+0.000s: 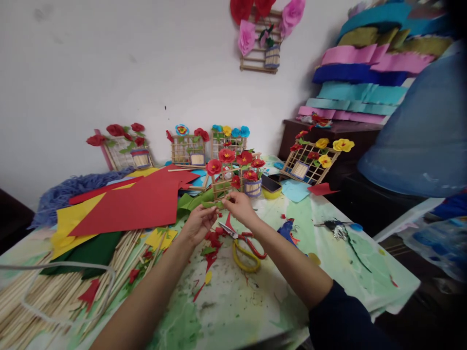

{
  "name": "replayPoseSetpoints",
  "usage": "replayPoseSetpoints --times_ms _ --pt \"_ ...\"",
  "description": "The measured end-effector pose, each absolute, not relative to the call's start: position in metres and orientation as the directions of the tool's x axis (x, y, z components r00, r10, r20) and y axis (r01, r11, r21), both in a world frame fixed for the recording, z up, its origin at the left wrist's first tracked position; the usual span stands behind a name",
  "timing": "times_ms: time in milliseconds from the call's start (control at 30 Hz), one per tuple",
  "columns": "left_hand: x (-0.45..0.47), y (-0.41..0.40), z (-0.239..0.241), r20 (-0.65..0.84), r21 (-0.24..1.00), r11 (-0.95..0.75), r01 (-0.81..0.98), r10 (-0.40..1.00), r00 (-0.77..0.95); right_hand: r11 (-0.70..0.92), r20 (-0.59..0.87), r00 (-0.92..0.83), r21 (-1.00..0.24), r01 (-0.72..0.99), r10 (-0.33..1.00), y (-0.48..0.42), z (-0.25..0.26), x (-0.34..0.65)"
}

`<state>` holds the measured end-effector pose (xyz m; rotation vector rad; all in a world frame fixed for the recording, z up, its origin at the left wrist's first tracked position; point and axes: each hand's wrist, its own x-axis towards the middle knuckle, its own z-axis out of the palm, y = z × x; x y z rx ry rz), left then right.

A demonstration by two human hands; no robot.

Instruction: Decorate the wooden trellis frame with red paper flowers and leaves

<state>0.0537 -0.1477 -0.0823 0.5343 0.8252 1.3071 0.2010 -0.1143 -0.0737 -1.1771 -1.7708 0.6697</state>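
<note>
Close together over the middle of the table, both hands have their fingers pinched. My left hand (200,223) holds one end of a small green paper piece (210,204). My right hand (239,206) pinches at its other end, where the fingertips hide part of it. Right behind the hands stands a small stick lattice with red paper flowers (226,155) and a little stick basket (252,187). Scissors with one yellow and one red handle (247,260) lie open on the table below my right hand, beside red paper scraps (212,248).
Red card (134,204), yellow sheets and wooden sticks (29,301) cover the left side. More flowered lattices (188,148) lean along the wall. A phone (271,183) lies at the back. At right are a tilted lattice (310,163) and a large blue bottle (416,131).
</note>
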Motion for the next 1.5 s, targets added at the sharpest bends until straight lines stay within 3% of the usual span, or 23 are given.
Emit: replayPoseSetpoints --times_ms 300,567,900,1300,1500 --pt "0.064 -0.111 -0.076 -0.124 0.853 0.093 -0.514 0.992 -0.027 0.443 0.398 -0.227 -0.626 0.642 0.889 -0.086 -0.037 0.214" --pt "0.069 -0.069 -0.091 -0.062 0.908 -0.08 -0.412 0.945 -0.32 0.385 0.498 0.069 -0.743 0.547 0.864 -0.067 -0.037 0.225" --pt "0.081 -0.053 -0.105 -0.003 0.947 -0.141 -0.289 0.895 -0.445 0.343 0.459 0.064 -0.743 0.575 0.886 -0.062 -0.036 0.229" --pt "0.096 -0.056 -0.108 0.043 0.917 -0.235 -0.323 0.861 -0.507 0.256 0.438 -0.026 -0.475 0.842 0.898 -0.064 -0.027 0.223" --pt "0.104 -0.058 -0.114 0.075 0.925 -0.248 -0.287 0.862 -0.502 0.236 0.398 -0.046 -0.444 0.864 0.916 -0.064 -0.026 0.218"
